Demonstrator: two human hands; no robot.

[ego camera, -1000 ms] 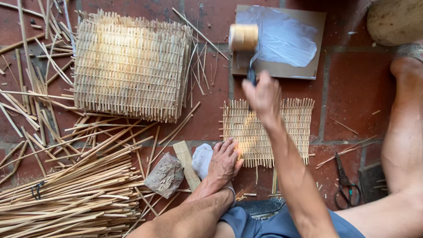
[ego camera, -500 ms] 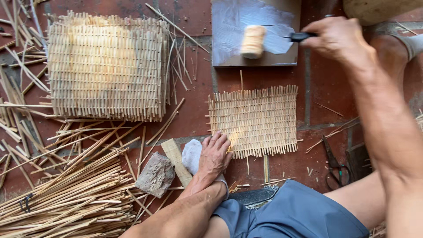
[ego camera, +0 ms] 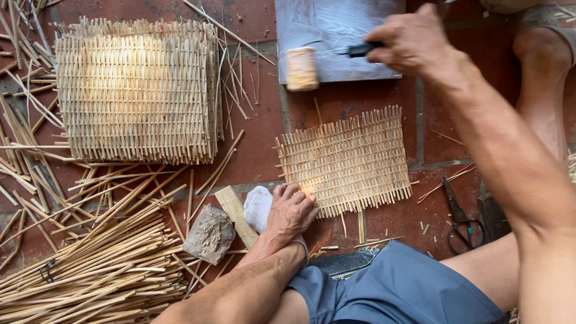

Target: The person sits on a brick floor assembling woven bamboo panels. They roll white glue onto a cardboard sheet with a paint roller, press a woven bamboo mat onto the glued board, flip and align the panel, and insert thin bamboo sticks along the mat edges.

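woven from pale bamboo strips, the small flat rectangular mat (ego camera: 347,160) lies on the red brick floor (ego camera: 258,144), and the left hand (ego camera: 292,210) rests palm down with fingers spread on its near left corner. the right arm reaches forward over the mat, its right hand (ego camera: 414,41) closed around a dark-handled roller (ego camera: 324,60) whose tan cylinder sits at the edge of a grey flat board (ego camera: 336,27).

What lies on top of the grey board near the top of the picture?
On the grey board lies a pale roller, partly overhanging its lower edge. The right hand holds the roller's dark handle over the board. The hand covers the board's right corner.
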